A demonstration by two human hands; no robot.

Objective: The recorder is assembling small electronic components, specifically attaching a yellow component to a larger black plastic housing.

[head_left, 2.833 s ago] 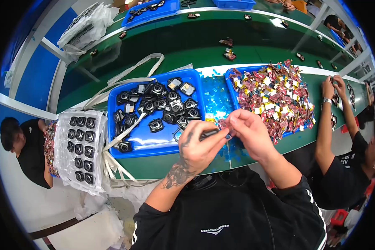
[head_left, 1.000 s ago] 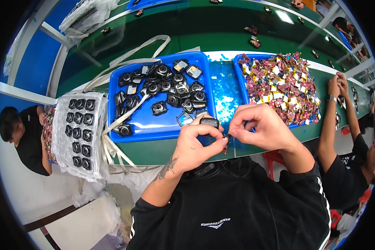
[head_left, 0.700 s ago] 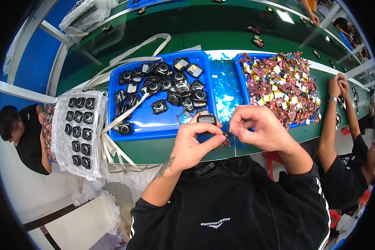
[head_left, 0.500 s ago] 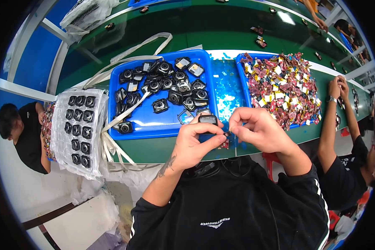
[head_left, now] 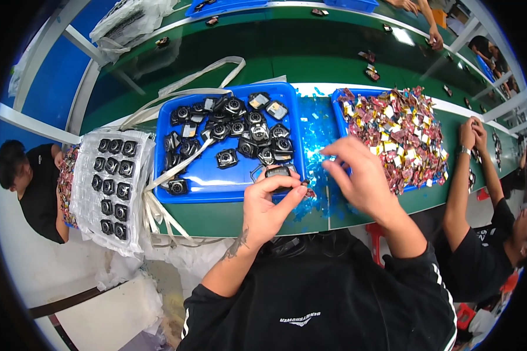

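My left hand [head_left: 262,212] is closed around a black smartwatch case [head_left: 277,171], gripping it between thumb and fingers just over the front edge of a blue tray [head_left: 216,195]. A small part pokes out by the thumb tip, too small to make out. To the right, my right hand [head_left: 363,178] is raised with thumb and forefinger apart, over small shiny blue film scraps [head_left: 314,131] between the two trays. I see nothing in its fingers. Inside the left tray lie several black watch cases [head_left: 226,158], some showing a round sensor back.
A second blue tray [head_left: 338,105] is heaped with red, yellow and white small parts [head_left: 392,134]. At left, a bubble-wrap sheet [head_left: 86,193] bears rows of watch cases. White straps [head_left: 175,171] cross the left tray. Other people work on both sides, along a green conveyor belt [head_left: 228,58].
My right hand has come away from the watch case and opened, thumb and forefinger now apart. My left hand keeps its hold and is slightly lower and to the left.
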